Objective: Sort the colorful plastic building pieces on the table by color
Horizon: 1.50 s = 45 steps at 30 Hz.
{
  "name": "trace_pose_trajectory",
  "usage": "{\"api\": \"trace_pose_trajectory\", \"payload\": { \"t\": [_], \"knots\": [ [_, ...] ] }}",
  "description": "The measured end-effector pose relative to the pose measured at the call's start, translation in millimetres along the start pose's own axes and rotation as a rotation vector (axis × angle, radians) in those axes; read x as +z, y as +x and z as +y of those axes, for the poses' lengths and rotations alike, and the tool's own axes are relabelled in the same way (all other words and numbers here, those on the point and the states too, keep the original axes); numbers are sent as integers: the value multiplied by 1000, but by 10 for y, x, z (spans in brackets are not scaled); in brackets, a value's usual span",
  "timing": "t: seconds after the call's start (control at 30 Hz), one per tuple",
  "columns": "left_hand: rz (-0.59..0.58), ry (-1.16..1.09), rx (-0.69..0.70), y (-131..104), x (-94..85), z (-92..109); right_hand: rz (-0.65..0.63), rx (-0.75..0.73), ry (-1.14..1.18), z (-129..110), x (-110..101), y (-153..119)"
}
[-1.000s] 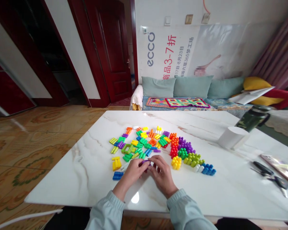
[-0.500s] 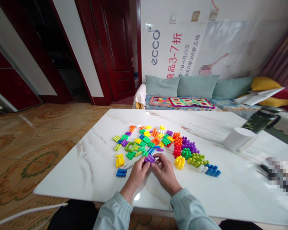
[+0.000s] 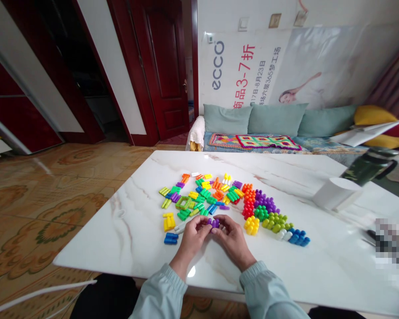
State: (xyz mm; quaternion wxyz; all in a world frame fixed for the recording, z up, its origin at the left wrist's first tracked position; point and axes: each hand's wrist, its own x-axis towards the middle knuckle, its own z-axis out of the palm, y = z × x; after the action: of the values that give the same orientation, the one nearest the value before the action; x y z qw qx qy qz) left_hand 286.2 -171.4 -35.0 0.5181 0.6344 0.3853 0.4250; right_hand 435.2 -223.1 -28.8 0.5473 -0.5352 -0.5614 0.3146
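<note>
Two hands pinch one purple block between them: the left hand (image 3: 194,236) has thumb and fingers closed on one side of the block (image 3: 213,223), the right hand (image 3: 232,238) does the same on the other. It sits at the near edge of the loose pieces (image 3: 202,196), over the white table (image 3: 126,254), with the yellow cluster (image 3: 252,226) off to the right and the blue piece (image 3: 170,238) to the left. It looks like moulded plastic, so it should be light, stiff and hard to break; the glossy, rounded surface may slip a little under dry fingertips. Its sides seem the best hold, thumbs near and fingers far, leaving the knobbed ends free. Whether it is one piece or several joined, I cannot tell; fingers hide part of it.
</note>
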Motion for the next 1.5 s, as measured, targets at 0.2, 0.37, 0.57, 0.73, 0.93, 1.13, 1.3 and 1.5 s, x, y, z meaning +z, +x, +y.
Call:
{"api": "trace_pose_trajectory", "payload": {
  "t": [0.2,0.37,0.57,0.73,0.93,1.13,1.3,1.5],
  "knots": [
    [32,29,62,-34,4,3,-26,15,-17,-3,7,-6],
    [73,28,71,-43,13,12,-14,30,31,63,16,-8],
    [54,-29,45,-36,46,42,-2,-32,-43,77,12,6],
    [48,-87,13,-39,63,31,-7,-54,-46,62,-2,8],
    [24,-55,94,-20,28,7,5,-37,52,53,-6,0],
    [0,-98,16,-32,46,20,-31,-2,116,1,6,4],
    [138,122,89,-33,62,32,-75,-13,39,26,4,3],
    [173,258,158,-25,73,5,-75,-36,-82,35,11,2]
  ]
}}
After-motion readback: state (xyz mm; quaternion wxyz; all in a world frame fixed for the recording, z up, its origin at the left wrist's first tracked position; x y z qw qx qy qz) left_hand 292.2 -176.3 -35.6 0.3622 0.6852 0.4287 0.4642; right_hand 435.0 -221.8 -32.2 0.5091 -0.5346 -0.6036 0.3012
